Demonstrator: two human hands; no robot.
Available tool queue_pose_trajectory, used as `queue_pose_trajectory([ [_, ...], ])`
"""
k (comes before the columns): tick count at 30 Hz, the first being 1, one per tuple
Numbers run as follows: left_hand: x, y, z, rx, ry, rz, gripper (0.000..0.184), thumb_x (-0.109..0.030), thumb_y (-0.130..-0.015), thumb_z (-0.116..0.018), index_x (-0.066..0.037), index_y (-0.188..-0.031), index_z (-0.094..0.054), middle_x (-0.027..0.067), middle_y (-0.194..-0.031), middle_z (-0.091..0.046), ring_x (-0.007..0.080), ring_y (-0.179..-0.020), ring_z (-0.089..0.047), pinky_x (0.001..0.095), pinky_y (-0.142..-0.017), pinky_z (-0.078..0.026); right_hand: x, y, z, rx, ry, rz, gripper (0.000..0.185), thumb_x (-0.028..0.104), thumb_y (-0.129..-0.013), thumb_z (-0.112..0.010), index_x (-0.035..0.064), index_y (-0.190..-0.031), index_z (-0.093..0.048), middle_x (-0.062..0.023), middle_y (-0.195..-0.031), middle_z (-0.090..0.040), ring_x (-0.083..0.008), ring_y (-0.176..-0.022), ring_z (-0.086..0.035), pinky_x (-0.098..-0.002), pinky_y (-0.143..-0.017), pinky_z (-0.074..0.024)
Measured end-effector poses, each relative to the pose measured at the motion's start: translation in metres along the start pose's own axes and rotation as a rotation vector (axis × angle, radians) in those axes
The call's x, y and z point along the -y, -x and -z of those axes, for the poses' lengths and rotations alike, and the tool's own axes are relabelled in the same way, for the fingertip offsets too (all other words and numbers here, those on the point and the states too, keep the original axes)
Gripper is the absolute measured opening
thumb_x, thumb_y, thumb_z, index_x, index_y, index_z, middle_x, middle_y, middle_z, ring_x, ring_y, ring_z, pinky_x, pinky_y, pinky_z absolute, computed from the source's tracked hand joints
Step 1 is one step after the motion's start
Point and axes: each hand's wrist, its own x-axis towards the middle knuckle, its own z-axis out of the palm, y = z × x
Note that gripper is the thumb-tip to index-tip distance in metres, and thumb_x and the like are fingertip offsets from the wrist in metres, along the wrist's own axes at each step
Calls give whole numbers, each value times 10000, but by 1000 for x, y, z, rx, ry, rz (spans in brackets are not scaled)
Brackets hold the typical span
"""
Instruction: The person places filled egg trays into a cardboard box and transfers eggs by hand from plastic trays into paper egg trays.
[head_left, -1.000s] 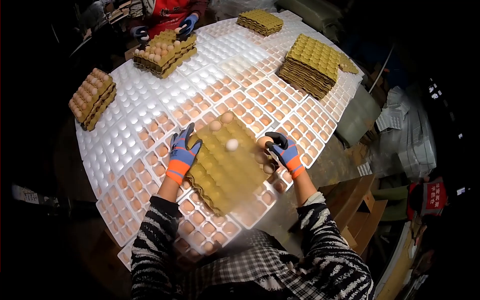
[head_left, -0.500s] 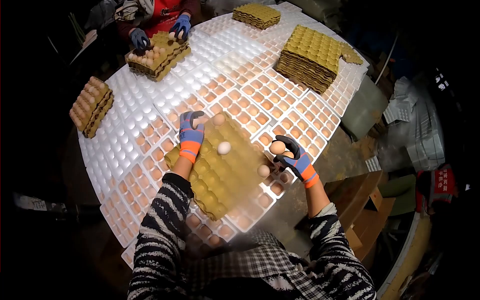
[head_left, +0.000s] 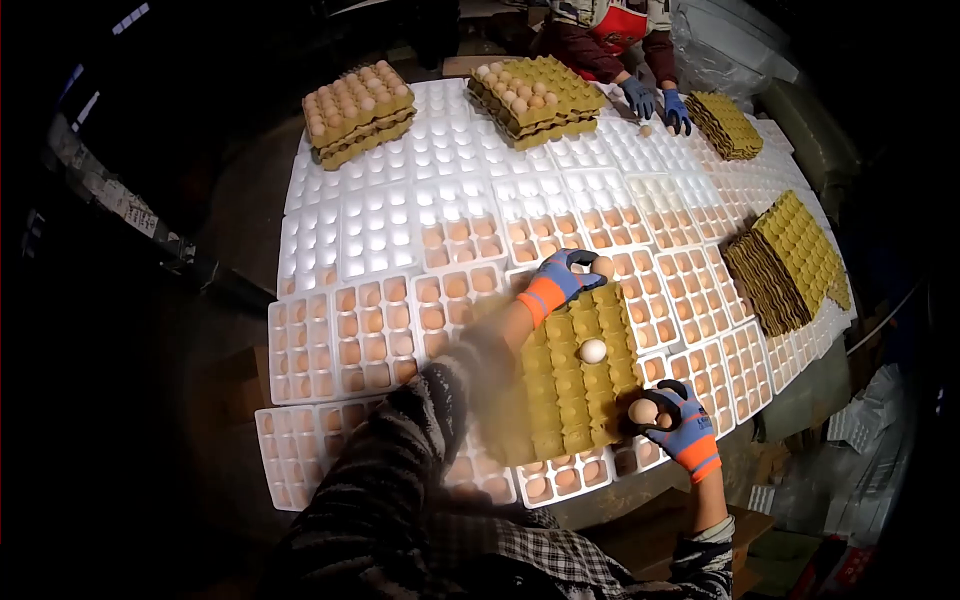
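Observation:
An olive pulp egg tray (head_left: 568, 390) lies over white trays in front of me, with one pale egg (head_left: 593, 351) sitting on it. At the tray's far edge, my left hand (head_left: 563, 280), in a blue and orange glove, has thumb and fingers closed around a brown egg (head_left: 602, 267). My right hand (head_left: 684, 424), gloved alike, curls beside the tray's near right corner. It grips a brown egg (head_left: 643, 411), with part of another egg (head_left: 664, 420) showing behind it. Blur and my left forearm hide the tray's left side.
White trays (head_left: 375, 290) cover the table, many cells holding eggs. Pulp tray stacks with eggs stand at the back left (head_left: 360, 112) and back middle (head_left: 535, 98). Egg-free stacks stand right (head_left: 785, 265) and back right (head_left: 725, 125). A co-worker's gloved hands (head_left: 655, 105) reach over far trays.
My view has swung left, so the table sits differently. The egg seen at the pulp tray's right edge no longer lies there. The co-worker's hands have left the egg stack for the white trays.

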Motion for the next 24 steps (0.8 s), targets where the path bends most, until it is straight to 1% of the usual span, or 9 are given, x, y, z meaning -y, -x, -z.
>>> queue_pose_trajectory([
  [2,26,12,40,-44,478,-10,496,-163,-823,-824,-65,-1276,-649,16,-1073,-701,118,-848,-641,272,-721,-545,23,-32,3,-62,-222,88,567,133,-696,-834,109,-1241,-678,-144,-1262,-591,-338,-1161,-594,-413,-961,-520],
  [4,44,45,92,-182,535,-71,493,-128,-853,-802,-60,-1309,-628,26,-1126,-686,118,-919,-639,262,-730,-536,66,-83,-6,-84,-355,279,582,106,-689,-862,68,-1236,-666,-141,-1297,-595,-323,-1180,-590,-413,-991,-486],
  [7,137,60,185,-593,159,-388,555,-12,-885,-720,-49,-1409,-542,61,-1205,-671,134,-946,-654,276,-792,-553,110,-185,-58,-20,-314,523,626,125,-720,-826,140,-1311,-619,-140,-1342,-539,-351,-1197,-565,-425,-1001,-494],
  [9,114,100,225,-725,222,-70,543,17,-880,-708,-53,-1400,-567,66,-1202,-680,151,-1066,-638,284,-900,-546,146,-256,-110,70,-317,502,573,298,-767,-794,185,-1305,-630,-131,-1370,-524,-361,-1213,-565,-429,-1026,-485],
  [10,137,98,248,-797,36,-314,518,2,-866,-718,-46,-1369,-600,62,-1203,-692,140,-1048,-644,279,-898,-548,175,-282,-128,112,-315,450,579,376,-772,-770,202,-1305,-626,-133,-1386,-513,-375,-1228,-563,-435,-1030,-481],
  [12,109,114,265,-883,-133,-116,514,-15,-847,-727,-42,-1349,-619,64,-1240,-694,142,-1077,-646,280,-931,-533,209,-333,-172,122,-182,436,586,423,-783,-747,214,-1313,-610,-133,-1384,-515,-376,-1226,-571,-473,-1014,-486],
  [17,150,94,310,-769,-710,77,562,-294,-830,-707,-175,-1372,-612,148,-1347,-611,348,-1209,-594,421,-996,-504,268,-383,-224,198,331,374,422,381,-898,-605,199,-1278,-629,-155,-1360,-536,-375,-1199,-598,-485,-965,-501],
  [21,135,87,323,-831,-575,76,572,-293,-813,-720,-137,-1354,-615,160,-1338,-603,361,-1177,-604,414,-1002,-495,275,-404,-224,130,211,359,348,333,-918,-563,201,-1221,-670,-143,-1335,-560,-363,-1155,-628,-482,-952,-511],
  [24,143,84,330,-1057,-686,-223,490,-187,-843,-681,-137,-1326,-614,157,-1296,-596,370,-1208,-545,438,-1044,-454,283,-427,-228,197,228,346,352,316,-919,-559,220,-1239,-669,-118,-1349,-565,-357,-1155,-633,-472,-977,-508],
])
